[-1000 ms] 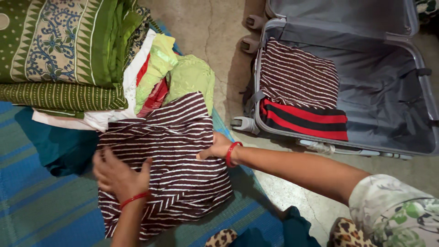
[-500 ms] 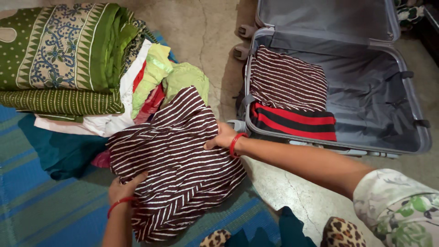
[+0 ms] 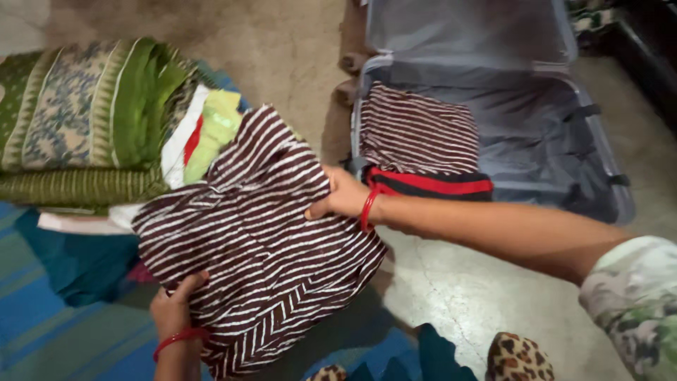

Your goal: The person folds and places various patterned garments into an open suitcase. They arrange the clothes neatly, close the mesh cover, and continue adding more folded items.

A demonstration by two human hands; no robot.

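The folded maroon garment with white stripes [image 3: 257, 240] is lifted just off the blue striped mat [image 3: 63, 331], between the stack of folded clothes [image 3: 92, 134] on its far left and the open grey suitcase [image 3: 493, 134] on its right. The left hand [image 3: 173, 310] has its grip closed on the garment's near left corner, fingers curled under the cloth; the right hand [image 3: 342, 197] pinches the garment's right edge, thumb on top. Judging from the slack, the fold looks loose: the lower right corner droops toward the mat, and a tilt or a one-sided pull could let the layers slide open or slip out of the pinch. The garment's far corner overlaps the yellow-green pieces of the stack and might drag one along. To the garment's right, the suitcase rim stands close, with a striped maroon piece [image 3: 419, 130] and a red-and-black one [image 3: 430, 185] filling its near left part; the lining beyond them is bare. Bare concrete floor [image 3: 465, 296] lies below the garment's right edge.
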